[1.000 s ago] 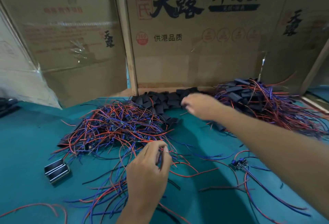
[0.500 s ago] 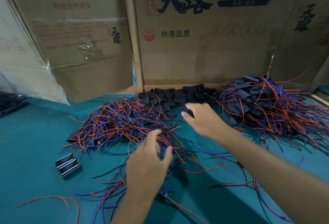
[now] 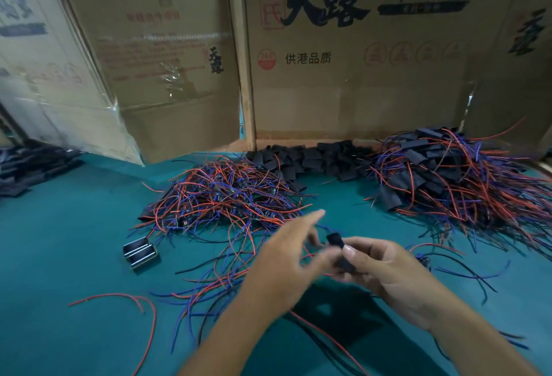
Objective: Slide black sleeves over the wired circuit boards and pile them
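Two hands meet low in the middle of the green counter (image 3: 59,256), and everything turns on the little gap between them. The right hand (image 3: 385,268) has a black sleeve (image 3: 339,251) pinched between thumb and fingers, its long axis running up and to the left, open end aimed toward the left hand (image 3: 286,265). That left hand is blurred; its forefinger sticks out straight and the others look loosely spread. Whether it has a board or just wires between thumb and finger, I cannot tell. Red and blue leads trail out beneath it toward the person.

So the sleeve sits just to the right of the left hand, nearly touching, and the feed looks set to go in along that diagonal, board leading, wires trailing.

Farther back, the tangle of bare wired boards (image 3: 227,196) lies to the left, loose empty sleeves (image 3: 313,157) line the cardboard wall (image 3: 358,92), and the finished pile (image 3: 454,178) rises on the right, nearer the right hand.
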